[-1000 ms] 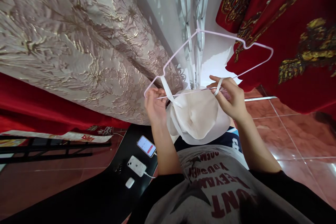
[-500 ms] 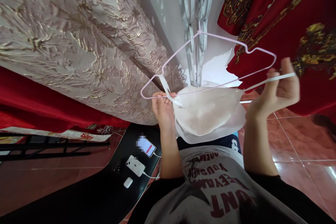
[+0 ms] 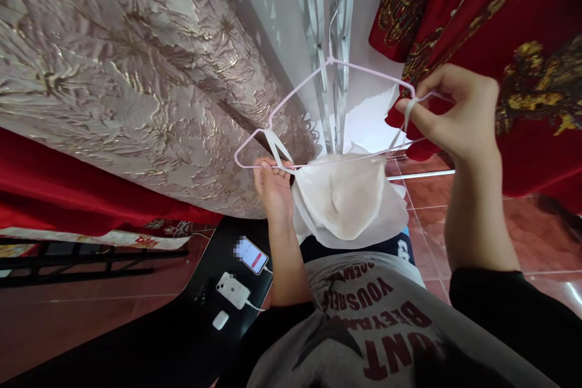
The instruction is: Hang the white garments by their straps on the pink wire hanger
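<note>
A thin pale pink wire hanger (image 3: 291, 92) hangs from a white rack (image 3: 339, 30). A cream garment (image 3: 348, 197) dangles under its bottom bar. My left hand (image 3: 273, 185) is closed on the bottom bar near the left corner, where one white strap (image 3: 276, 147) is looped over the wire. My right hand (image 3: 448, 112) is raised at the hanger's right shoulder, with its fingers pinched on the other white strap (image 3: 400, 127), which is pulled up taut from the garment.
A large beige and gold brocade fabric (image 3: 113, 73) hangs at the left, and red gold-embroidered cloth (image 3: 509, 30) at the right. Below left, a black surface (image 3: 182, 327) carries two phones (image 3: 243, 273) and a small white case (image 3: 220, 319). The floor is red tile (image 3: 522, 236).
My right hand drew the right strap out to the side, then lifted it up to the hanger's right shoulder. My left hand stayed on the bottom bar.
</note>
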`<state>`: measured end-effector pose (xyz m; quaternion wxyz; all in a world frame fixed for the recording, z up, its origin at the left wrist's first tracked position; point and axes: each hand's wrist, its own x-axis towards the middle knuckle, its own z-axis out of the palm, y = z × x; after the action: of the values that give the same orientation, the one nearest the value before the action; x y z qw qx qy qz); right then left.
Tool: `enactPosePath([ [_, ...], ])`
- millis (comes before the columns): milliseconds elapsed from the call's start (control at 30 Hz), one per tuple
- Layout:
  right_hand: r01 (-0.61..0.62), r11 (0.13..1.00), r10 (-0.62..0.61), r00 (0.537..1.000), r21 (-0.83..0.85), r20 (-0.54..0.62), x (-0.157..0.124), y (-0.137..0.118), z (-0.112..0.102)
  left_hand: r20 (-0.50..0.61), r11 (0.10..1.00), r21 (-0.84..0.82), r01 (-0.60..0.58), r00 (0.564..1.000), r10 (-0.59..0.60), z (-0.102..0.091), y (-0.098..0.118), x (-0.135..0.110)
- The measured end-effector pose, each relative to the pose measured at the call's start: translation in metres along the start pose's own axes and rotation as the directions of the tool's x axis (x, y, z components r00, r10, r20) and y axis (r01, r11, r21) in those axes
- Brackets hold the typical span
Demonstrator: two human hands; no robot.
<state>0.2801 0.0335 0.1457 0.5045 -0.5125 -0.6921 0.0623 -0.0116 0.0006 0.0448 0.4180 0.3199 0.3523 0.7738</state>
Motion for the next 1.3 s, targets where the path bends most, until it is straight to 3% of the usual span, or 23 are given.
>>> enactPosePath([
  [67, 0.032, 0.998, -0.029, 0.998, -0.058, 0.05, 0.002, -0.001, 0.002, -0.014, 1.0, -0.013, 0.013, 1.0, -0.014, 0.002, -0.001, -0.001],
  [133, 0.078, 0.994, -0.078, 0.997, -0.074, -0.002, -0.002, -0.002, 0.007, -0.019, 1.0, -0.025, 0.014, 1.0, -0.014, 0.003, -0.002, -0.003],
  [200, 0.192, 0.979, -0.202, 0.961, -0.069, -0.191, -0.01, -0.003, 0.015, -0.011, 1.0, -0.027, 0.016, 1.0, -0.016, 0.005, -0.003, -0.005],
  [267, 0.3, 0.952, -0.301, 0.873, -0.066, -0.383, -0.019, -0.006, 0.025, -0.007, 1.0, -0.016, 0.017, 1.0, -0.017, 0.007, -0.003, -0.007],
  [300, 0.325, 0.944, -0.316, 0.848, -0.052, -0.425, -0.024, -0.008, 0.03, -0.011, 1.0, -0.007, 0.013, 1.0, -0.013, 0.009, -0.003, -0.008],
  [333, 0.328, 0.944, -0.308, 0.861, -0.021, -0.405, -0.028, -0.01, 0.036, -0.02, 1.0, 0.003, 0.007, 1.0, -0.007, 0.01, -0.003, -0.01],
  [367, 0.308, 0.951, -0.285, 0.906, 0.026, -0.313, -0.031, -0.011, 0.042, -0.029, 1.0, 0.014, -0.001, 1.0, 0.001, 0.011, -0.003, -0.011],
  [400, 0.276, 0.958, -0.262, 0.953, 0.078, -0.155, -0.035, -0.012, 0.048, -0.037, 1.0, 0.028, -0.006, 0.999, 0.007, 0.013, -0.004, -0.013],
  [433, 0.246, 0.962, -0.252, 0.967, 0.119, 0.038, -0.039, -0.012, 0.054, -0.04, 0.999, 0.045, -0.004, 0.999, 0.006, 0.013, -0.005, -0.014],
  [500, 0.209, 0.969, -0.243, 0.901, 0.131, 0.36, -0.045, -0.01, 0.065, -0.037, 0.997, 0.079, 0.023, 0.999, -0.02, 0.012, -0.007, -0.018],
  [567, 0.206, 0.977, -0.211, 0.853, 0.063, 0.478, -0.052, -0.008, 0.073, -0.031, 0.992, 0.114, 0.061, 0.998, -0.058, 0.007, -0.01, -0.022],
  [700, 0.187, 0.982, -0.174, 0.904, 0.005, 0.389, -0.062, -0.006, 0.076, 0.078, 0.966, 0.244, 0.085, 0.991, -0.107, -0.011, -0.001, -0.031],
  [800, 0.167, 0.985, -0.17, 0.926, 0.037, 0.338, -0.066, -0.009, 0.074, 0.185, 0.906, 0.424, 0.003, 0.979, -0.09, -0.021, 0.027, -0.037],
  [900, 0.15, 0.987, -0.159, 0.934, 0.051, 0.32, -0.07, -0.013, 0.076, 0.193, 0.869, 0.494, -0.02, 0.977, -0.087, -0.019, 0.061, -0.04],
  [1067, 0.168, 0.984, -0.179, 0.934, 0.063, 0.308, -0.073, -0.015, 0.08, 0.191, 0.984, 0.17, -0.045, 0.982, 0.012, 0.002, 0.086, -0.023],
  [1167, 0.19, 0.981, -0.193, 0.925, 0.04, 0.326, -0.072, -0.012, 0.08, 0.158, 0.995, 0.022, -0.099, 0.983, 0.094, 0.01, 0.081, -0.008],
  [1300, 0.232, 0.972, -0.227, 0.915, 0.023, 0.333, -0.071, -0.005, 0.077, -0.035, 0.945, -0.005, -0.328, 0.944, 0.327, -0.002, 0.058, 0.002],
])
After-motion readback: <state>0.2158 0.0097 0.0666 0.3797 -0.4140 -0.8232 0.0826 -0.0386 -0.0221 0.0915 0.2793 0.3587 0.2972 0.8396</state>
